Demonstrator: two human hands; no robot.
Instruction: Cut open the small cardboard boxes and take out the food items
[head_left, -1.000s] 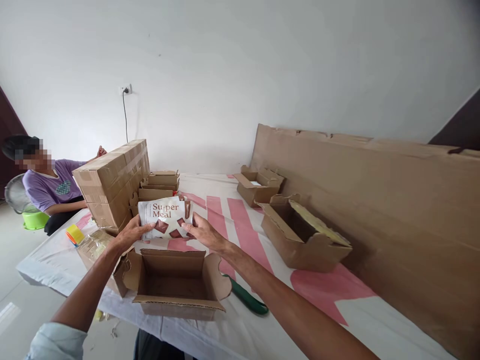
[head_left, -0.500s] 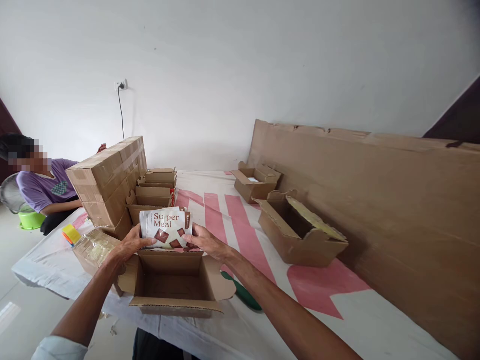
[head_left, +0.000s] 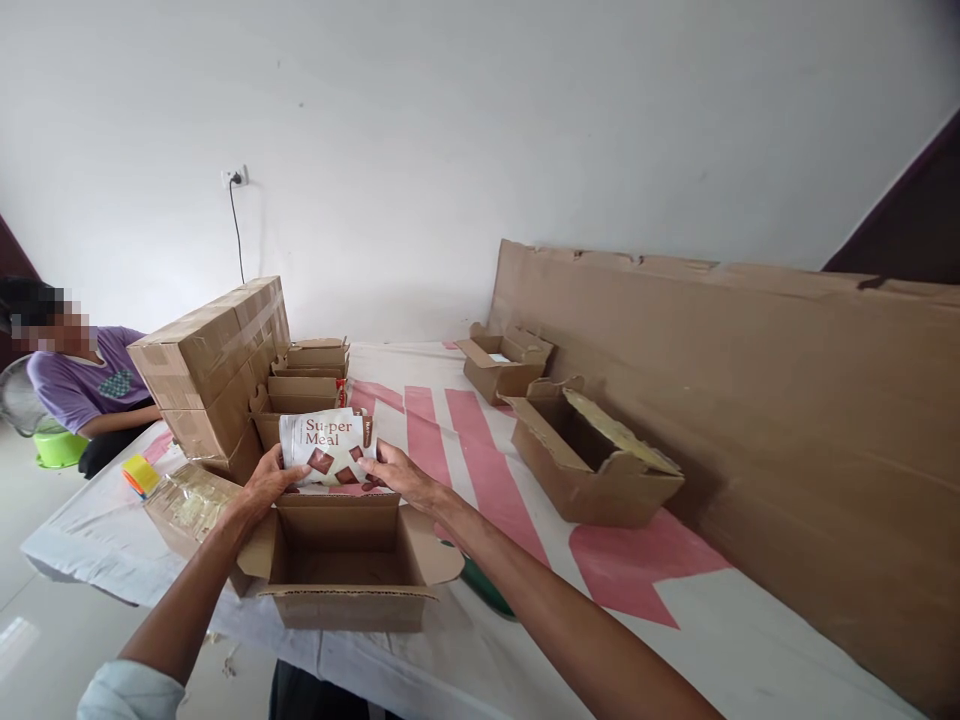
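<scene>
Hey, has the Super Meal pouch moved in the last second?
Yes. The Super Meal pouch has come down slightly, closer to the rear edge of the open box in front of it.

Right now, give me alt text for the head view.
The left hand and right hand hold a white Super Meal pouch with brown squares above the far edge of an open brown cardboard box on a white and pink table cloth. Taped brown cartons are stacked behind; a person in a purple shirt is far left.

BODY | left grip (head_left: 259, 490): bare hand | right grip (head_left: 401, 477): bare hand | left forearm (head_left: 187, 600): bare | right forearm (head_left: 540, 620): bare | left upper arm: pale blue sleeve (head_left: 127, 692), hem near elbow | lower body: dark garment (head_left: 300, 695)
</scene>
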